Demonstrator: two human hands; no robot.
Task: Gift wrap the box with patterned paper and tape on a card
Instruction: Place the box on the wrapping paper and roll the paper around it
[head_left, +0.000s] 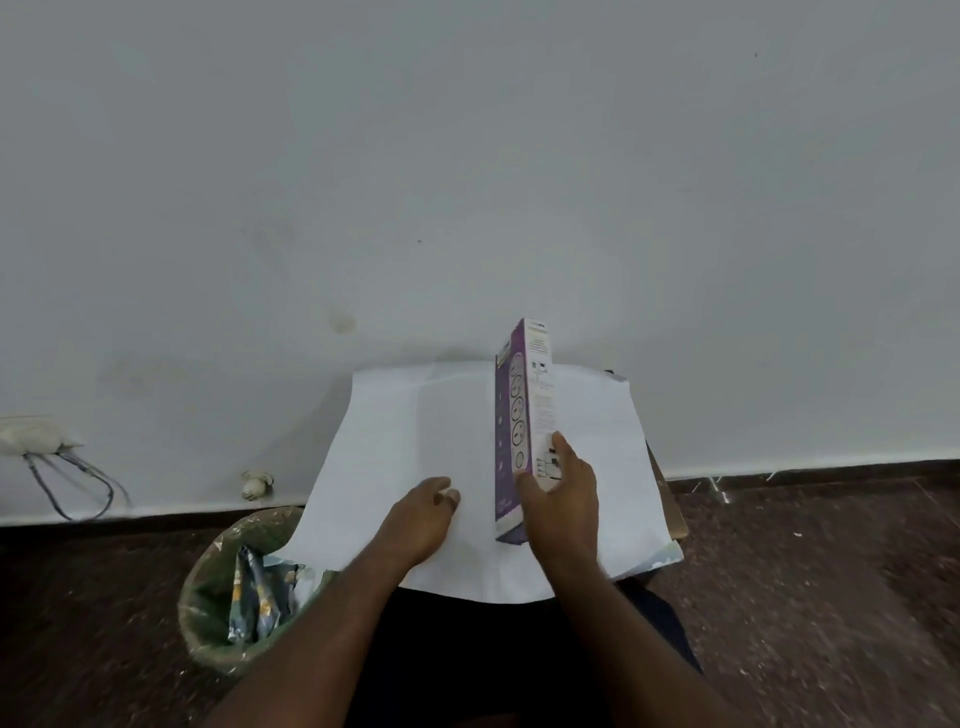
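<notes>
Standing on its long narrow edge, the box rises from the right half of the paper, its purple face with the round socket pictures turned to your left and its white printed side turned up and to your right. Your right hand grips the near end of it: the thumb lies along the purple face, one finger reaches up the white side, and the rest curl over the top edge, so the box is held between thumb and fingers. Your left hand rests on the paper just left of the box, apart from it, palm down, with the fingers loosely bent and close together; whether the fingertips pinch the sheet cannot be told.

The paper lies white side up, spread wide over a low surface in front of you. A sliver of pattern shows at its near right corner, and a brown board edge peeks out beyond the sheet's right side. The far edge of the paper meets the pale wall.

To your left on the dark floor stands a bin lined with a green bag, with crumpled patterned scraps inside. Further left, cables hang from a fitting low on the wall.
</notes>
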